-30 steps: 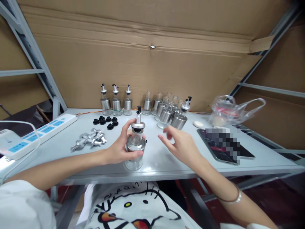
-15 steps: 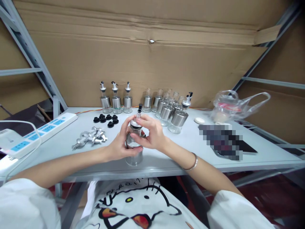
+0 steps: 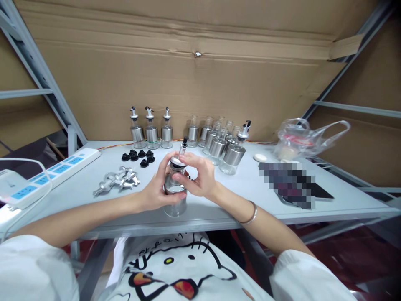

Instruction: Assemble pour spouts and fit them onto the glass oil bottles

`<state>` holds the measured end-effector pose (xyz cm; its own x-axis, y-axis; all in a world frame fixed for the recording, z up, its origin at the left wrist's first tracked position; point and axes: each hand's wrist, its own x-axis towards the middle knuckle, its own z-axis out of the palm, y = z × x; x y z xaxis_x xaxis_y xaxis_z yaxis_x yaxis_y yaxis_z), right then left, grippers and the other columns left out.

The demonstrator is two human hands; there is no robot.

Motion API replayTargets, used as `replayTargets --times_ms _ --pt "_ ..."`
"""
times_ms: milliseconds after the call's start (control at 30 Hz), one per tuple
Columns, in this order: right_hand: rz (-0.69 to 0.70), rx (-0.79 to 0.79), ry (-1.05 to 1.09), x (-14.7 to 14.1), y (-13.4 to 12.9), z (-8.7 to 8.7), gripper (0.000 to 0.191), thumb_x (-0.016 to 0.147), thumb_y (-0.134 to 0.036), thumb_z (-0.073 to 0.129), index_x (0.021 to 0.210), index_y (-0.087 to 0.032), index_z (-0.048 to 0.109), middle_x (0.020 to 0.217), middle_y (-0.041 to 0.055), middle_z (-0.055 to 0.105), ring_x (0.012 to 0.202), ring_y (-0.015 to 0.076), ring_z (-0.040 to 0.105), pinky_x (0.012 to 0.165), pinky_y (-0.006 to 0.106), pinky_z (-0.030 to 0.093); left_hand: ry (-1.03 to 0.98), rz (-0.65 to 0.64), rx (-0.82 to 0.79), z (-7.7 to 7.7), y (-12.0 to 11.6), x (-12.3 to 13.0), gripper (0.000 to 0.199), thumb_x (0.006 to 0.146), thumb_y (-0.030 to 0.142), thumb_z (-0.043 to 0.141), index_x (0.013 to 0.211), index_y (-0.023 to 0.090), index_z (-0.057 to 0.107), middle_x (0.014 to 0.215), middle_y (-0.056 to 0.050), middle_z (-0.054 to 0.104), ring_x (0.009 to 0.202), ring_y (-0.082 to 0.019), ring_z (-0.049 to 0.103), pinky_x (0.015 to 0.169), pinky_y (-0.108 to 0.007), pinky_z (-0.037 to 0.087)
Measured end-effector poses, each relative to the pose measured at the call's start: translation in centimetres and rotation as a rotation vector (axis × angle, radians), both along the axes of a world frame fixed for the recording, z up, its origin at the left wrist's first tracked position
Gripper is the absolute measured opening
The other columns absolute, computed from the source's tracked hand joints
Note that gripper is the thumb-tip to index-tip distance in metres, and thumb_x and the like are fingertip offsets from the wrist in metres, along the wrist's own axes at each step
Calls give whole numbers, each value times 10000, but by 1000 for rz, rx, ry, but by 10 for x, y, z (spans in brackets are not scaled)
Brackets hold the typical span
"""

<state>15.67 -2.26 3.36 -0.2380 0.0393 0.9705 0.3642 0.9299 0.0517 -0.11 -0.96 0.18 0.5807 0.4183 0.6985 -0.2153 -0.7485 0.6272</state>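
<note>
A glass oil bottle (image 3: 175,209) with a steel band stands upright near the table's front edge. My left hand (image 3: 157,189) is wrapped around its body and shoulder from the left. From the right, my right hand (image 3: 202,174) grips the pour spout (image 3: 178,161) in the bottle's neck, fingers closed about its silver collar. The spout's black tip points up above my fingers. Part of the neck and steel band is hidden by my hands.
Several black stoppers (image 3: 134,156) and a pile of silver spouts (image 3: 120,179) lie at left, near a power strip (image 3: 59,173). Capped bottles (image 3: 152,134) and open bottles (image 3: 216,147) stand behind. A plastic bag (image 3: 297,140), a white disc (image 3: 260,158) and a dark blurred object (image 3: 288,184) are at right.
The whole view has shifted slightly. My hands keep nearly the same hold on the bottle and spout, with no clear movement of either.
</note>
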Motion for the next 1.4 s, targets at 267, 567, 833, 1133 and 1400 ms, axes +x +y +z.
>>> replayTargets --times_ms 267,567,833,1133,1400 --pt "23 1 25 -2 -1 -5 260 933 -311 507 1180 -232 487 954 52 659 526 97 580 465 215 499 7 72 46 1 -2 -1 948 722 259 747 1433 311 122 1121 -79 613 891 -199 669 754 -311 561" --pt "-9 59 -11 -2 -5 -1 171 946 -252 478 1106 -203 515 946 88 646 750 138 664 605 222 563 -2 0 176 4 4 -2 936 735 263 742 1431 347 123 1124 -68 589 777 -157 671 668 -264 568" --pt "-119 71 -74 0 -9 -4 192 966 -232 406 1120 -214 520 994 94 634 725 121 647 592 216 536 -61 -2 216 2 2 -2 868 756 274 742 1402 346 168 1151 -58 560 754 -112 662 643 -208 565" --pt "-149 155 -93 -1 -6 2 190 947 -202 382 1033 -186 551 833 81 654 659 136 620 563 243 489 -92 -42 228 6 3 -1 784 754 234 741 1343 339 234 1103 -32 560 763 -103 664 650 -213 563" --pt "-158 164 -41 -5 -6 0 158 923 -252 425 1029 -206 534 832 63 641 619 124 596 526 227 472 -120 -29 226 -7 5 1 881 766 245 722 1435 324 153 1062 -51 615 798 -150 670 688 -256 564"
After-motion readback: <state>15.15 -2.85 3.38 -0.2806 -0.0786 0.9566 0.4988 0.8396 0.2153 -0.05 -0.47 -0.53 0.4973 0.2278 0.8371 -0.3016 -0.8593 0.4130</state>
